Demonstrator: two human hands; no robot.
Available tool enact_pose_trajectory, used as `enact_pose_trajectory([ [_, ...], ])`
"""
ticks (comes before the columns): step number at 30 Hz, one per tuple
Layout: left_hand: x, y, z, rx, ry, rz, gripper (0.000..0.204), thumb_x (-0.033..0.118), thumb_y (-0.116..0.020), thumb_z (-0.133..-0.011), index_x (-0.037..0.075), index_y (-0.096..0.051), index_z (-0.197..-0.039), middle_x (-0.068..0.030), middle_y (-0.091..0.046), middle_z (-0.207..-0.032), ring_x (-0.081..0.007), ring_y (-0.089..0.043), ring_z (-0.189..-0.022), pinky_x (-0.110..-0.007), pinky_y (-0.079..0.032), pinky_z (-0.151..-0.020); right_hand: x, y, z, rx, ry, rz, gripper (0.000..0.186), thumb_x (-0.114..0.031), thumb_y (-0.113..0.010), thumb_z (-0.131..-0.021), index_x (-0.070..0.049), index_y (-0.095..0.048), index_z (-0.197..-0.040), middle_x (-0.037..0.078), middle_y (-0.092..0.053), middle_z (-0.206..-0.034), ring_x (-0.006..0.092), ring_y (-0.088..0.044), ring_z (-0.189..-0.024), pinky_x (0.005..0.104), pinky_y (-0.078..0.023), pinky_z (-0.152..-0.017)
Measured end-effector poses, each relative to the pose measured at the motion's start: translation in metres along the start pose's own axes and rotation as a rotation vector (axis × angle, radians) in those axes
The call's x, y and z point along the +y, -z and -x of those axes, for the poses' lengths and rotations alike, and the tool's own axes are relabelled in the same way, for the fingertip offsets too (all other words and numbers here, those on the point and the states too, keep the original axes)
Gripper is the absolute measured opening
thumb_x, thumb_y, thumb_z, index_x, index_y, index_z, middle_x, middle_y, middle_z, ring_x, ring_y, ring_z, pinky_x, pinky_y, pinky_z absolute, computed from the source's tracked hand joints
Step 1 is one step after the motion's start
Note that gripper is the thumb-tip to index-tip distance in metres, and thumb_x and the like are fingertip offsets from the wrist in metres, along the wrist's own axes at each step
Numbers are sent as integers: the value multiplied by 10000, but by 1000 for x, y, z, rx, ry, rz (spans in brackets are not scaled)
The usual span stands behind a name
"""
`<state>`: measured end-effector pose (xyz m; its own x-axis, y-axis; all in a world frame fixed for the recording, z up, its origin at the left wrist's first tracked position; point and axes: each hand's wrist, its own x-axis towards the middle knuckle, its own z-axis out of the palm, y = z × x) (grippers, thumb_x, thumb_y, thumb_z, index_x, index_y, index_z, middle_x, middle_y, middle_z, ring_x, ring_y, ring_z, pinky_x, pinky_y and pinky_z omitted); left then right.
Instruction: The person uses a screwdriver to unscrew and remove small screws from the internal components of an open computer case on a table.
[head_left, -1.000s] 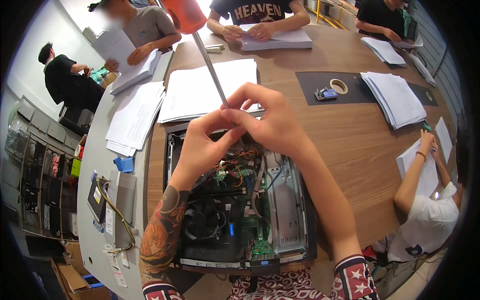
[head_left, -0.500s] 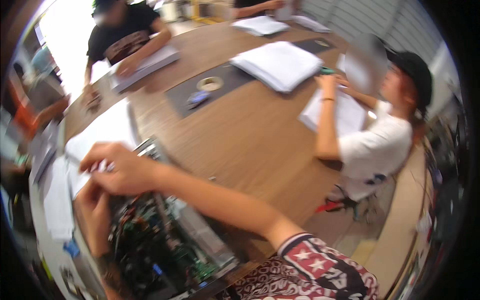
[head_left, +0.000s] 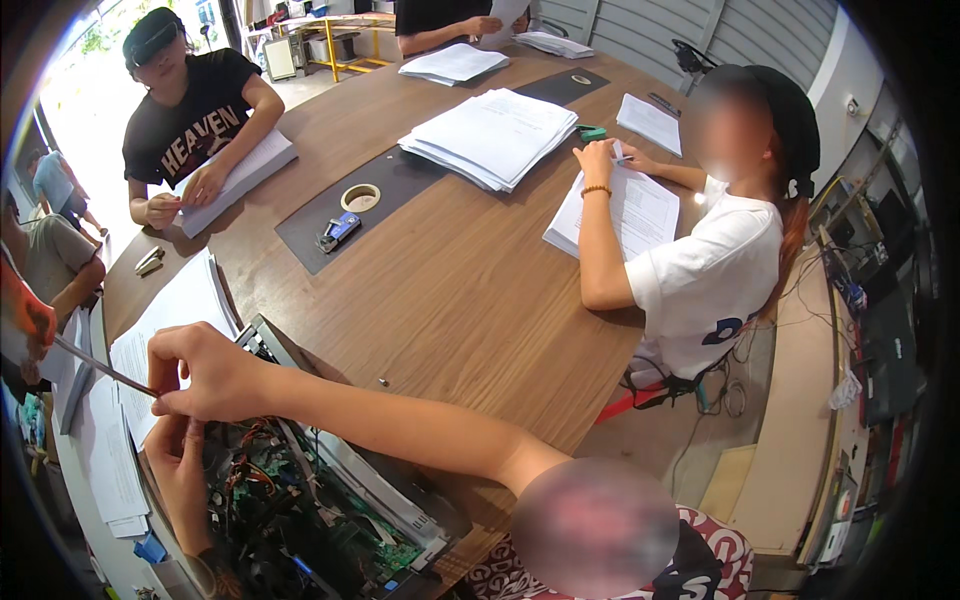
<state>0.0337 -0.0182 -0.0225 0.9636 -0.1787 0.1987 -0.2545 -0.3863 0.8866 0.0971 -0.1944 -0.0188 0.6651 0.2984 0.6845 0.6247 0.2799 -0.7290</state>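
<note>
Hands at work over an opened computer case [head_left: 370,487], which lies at the near left of the wooden table [head_left: 480,290], its wires and green circuit board exposed. A screwdriver [head_left: 33,312] with an orange-red handle is held aslant, handle up and to the left; its shaft is pinched near the lower end between thumb and fingers of the right hand [head_left: 207,377]. The left hand [head_left: 178,465] is placed just below, fingers bent; whether anything is gripped by it cannot be told. The tip is hidden by the fingers.

Step in hand, as judged: the working end of the driver is being handled above the case, with no screw seen being driven. The next move would call for a steady pinch and a clear sight of the tip. A small metallic piece [head_left: 383,381] is noted on the table, apart from the case.
</note>
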Motion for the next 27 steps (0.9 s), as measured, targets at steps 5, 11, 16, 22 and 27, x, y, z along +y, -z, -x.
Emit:
enact_pose_trajectory([
  [5,9,-12,-2,-28,1,38,244,58,-633,-936,-90,-607,-1128,-64,-662,-1029,-108,-605,-961,-256,-472,-872,-13,9,1,31,-155,-50,224,-79,-783,-720,-6,-574,-757,79,-621,-731,172,-615,-693,312,-485,-638],
  [11,17,-2,4,14,-12,28,219,-31,-579,-895,-87,-615,-1104,-76,-672,-1034,-118,-620,-990,-265,-487,-874,-3,-6,-6,-98,-70,-41,130,-117,-698,-843,-7,-674,-906,101,-689,-853,167,-654,-804,313,-521,-747],
  [16,18,-14,-4,-39,-108,13,236,1,-625,-867,-53,-657,-1095,-102,-716,-1007,-164,-670,-968,-313,-514,-875,-22,11,0,-187,-159,-4,180,-105,-604,-909,1,-705,-1013,109,-717,-917,167,-685,-834,309,-534,-793],
  [22,22,-10,4,52,-87,26,202,-27,-619,-865,-56,-662,-1060,-99,-729,-942,-157,-681,-919,-292,-518,-835,-21,1,0,-182,-295,-195,184,-94,-578,-940,1,-706,-1031,98,-714,-914,139,-677,-849,297,-525,-776],
  [27,19,-16,2,93,-84,16,188,-41,-612,-853,-44,-683,-1027,-119,-731,-897,-169,-693,-879,-293,-521,-808,-18,5,1,-204,-193,-87,189,-100,-579,-949,2,-690,-1063,87,-718,-909,140,-679,-849,273,-526,-765],
])
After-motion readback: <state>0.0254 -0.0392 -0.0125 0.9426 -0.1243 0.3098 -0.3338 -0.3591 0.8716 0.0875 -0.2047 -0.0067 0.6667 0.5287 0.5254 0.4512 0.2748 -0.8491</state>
